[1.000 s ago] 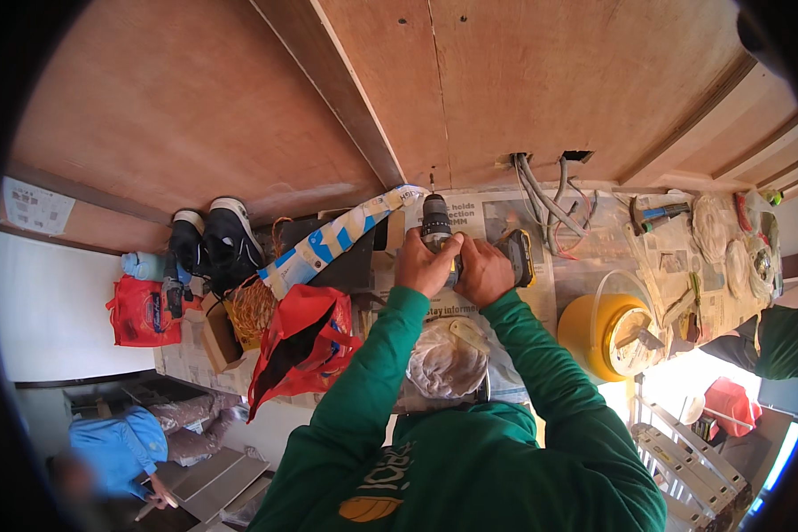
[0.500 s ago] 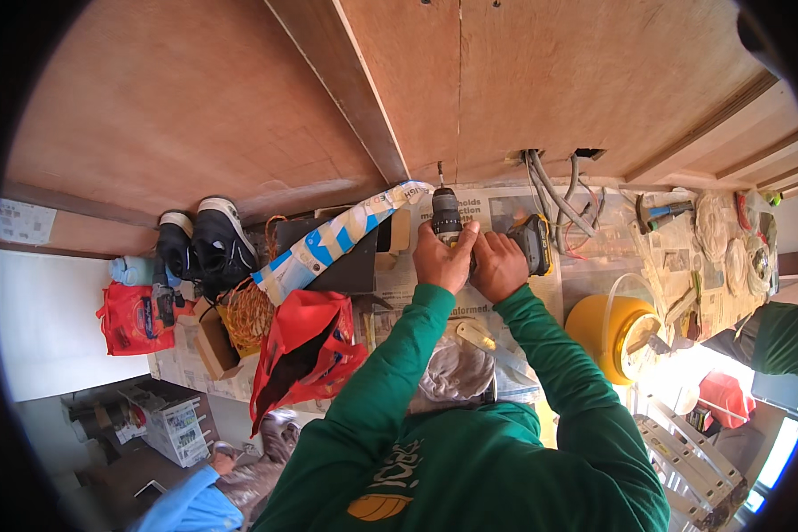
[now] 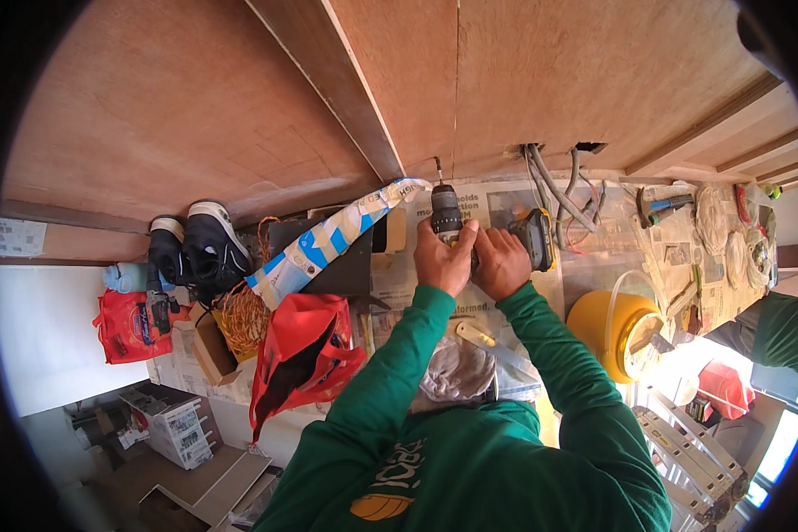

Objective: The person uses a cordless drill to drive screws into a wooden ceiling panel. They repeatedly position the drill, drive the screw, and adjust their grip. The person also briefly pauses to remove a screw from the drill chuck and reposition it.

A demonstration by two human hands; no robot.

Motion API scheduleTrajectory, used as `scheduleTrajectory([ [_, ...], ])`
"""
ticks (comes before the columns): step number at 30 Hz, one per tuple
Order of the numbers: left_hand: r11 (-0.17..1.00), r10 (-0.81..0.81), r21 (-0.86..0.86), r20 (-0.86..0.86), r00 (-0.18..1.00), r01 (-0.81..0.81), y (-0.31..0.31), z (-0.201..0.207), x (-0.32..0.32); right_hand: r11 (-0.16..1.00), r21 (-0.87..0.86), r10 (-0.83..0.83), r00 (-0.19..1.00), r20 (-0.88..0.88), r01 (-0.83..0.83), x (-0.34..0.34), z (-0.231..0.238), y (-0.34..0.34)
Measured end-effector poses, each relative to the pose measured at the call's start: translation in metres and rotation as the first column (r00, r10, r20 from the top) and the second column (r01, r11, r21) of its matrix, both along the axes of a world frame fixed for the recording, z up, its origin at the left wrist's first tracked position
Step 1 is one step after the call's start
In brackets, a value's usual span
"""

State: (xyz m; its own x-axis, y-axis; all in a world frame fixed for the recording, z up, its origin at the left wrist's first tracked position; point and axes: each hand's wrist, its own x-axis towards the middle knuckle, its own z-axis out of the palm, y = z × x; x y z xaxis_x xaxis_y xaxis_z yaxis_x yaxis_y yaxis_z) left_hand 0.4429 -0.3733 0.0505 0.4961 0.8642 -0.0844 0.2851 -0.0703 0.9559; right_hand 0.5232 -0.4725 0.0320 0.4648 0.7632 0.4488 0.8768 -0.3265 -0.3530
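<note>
The drill (image 3: 447, 206) is in the middle, over the counter (image 3: 545, 288) with newspaper on it. Its nose points far, at the big wood board (image 3: 532, 71). The left grip (image 3: 444, 261) is wrapped round the drill's body. The right grip (image 3: 503, 264) is curled round the drill too, just left of its battery (image 3: 534, 239). The thin bit (image 3: 439, 170) is right by the wood board, but I cannot tell if it touches.

To do this well, I think both grips should squeeze firmly and hold the drill very still. It should point straight into the wood, because a tipped drill could slip and scratch. Go slow at first, push softly, then push more once the bit bites. The battery side looks heavy, so the right grip should stop any twisting.

Watch the blue and white roll (image 3: 324, 248) on the left, as its far end is just beside the drill's nose. The gray cables (image 3: 554, 199) on the right are near the battery, so don't bump them. The yellow bucket (image 3: 590, 324) sits nearer, on the right.
</note>
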Motion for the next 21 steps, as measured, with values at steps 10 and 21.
scheduleTrajectory([
  [10, 0.999, 0.000, -0.053, 0.002, 1.000, 0.000, -0.0024, 0.0000, 0.0002, 0.999, 0.036, 0.011, 1.000, -0.007, -0.011, 0.0010, -0.0028, -0.0008],
  [21, 0.996, -0.012, -0.089, -0.009, 1.000, 0.011, 0.0001, 0.0025, 0.0029, 0.999, 0.038, 0.014, 1.000, -0.013, -0.014, 0.0032, -0.0011, 0.0014],
])
